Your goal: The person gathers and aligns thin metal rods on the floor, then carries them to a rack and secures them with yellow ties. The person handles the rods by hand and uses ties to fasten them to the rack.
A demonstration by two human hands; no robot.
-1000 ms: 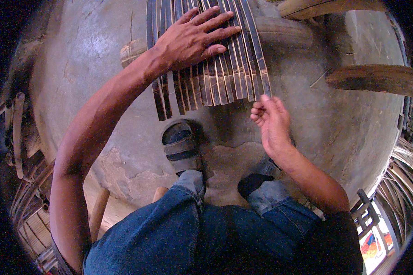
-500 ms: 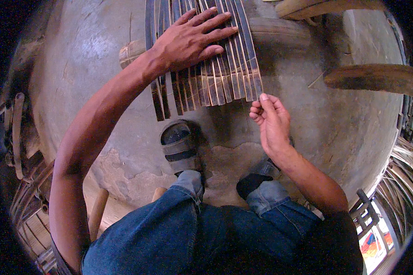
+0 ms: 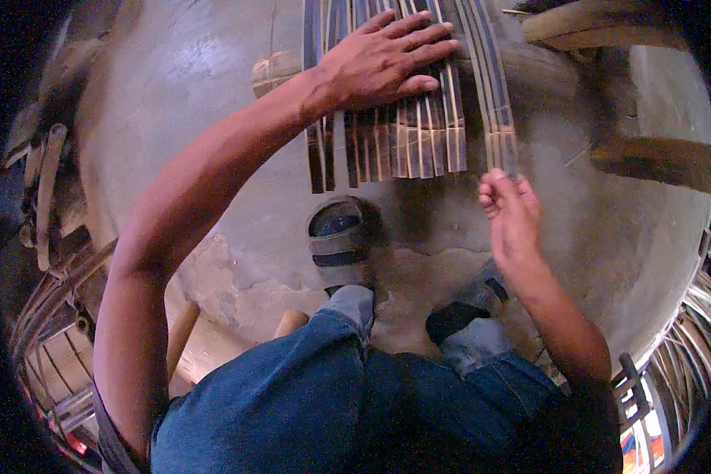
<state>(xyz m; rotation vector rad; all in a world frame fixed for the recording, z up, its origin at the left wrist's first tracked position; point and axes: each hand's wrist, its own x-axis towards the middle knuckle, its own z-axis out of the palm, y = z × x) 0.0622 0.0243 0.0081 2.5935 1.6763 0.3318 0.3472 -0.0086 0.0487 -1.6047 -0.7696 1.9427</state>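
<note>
A row of long, narrow dark slats (image 3: 411, 146), which look like split bamboo, runs away from me side by side, with pale edges and uneven near ends. My left hand (image 3: 383, 63) lies flat across them, fingers spread toward the right. Off to the right, a few slats (image 3: 498, 118) stand apart from the row with a gap between. At the near end of these slats my right hand (image 3: 516, 212) is closed in a pinch, thumb against fingers. The far ends of the slats run out of the top of the picture.
Under the slats lies a round log or bamboo pole (image 3: 275, 73). Curved wooden pieces (image 3: 660, 162) rest on the concrete floor (image 3: 189, 142) to the right. My sandalled foot (image 3: 338, 237) is just below the slats. A bundle of thin strips (image 3: 691, 340) is at the lower right.
My right hand has drawn the rightmost slats away to the right, so a gap now shows beside the row. My left hand stays spread on the slats while the whole view has shifted.
</note>
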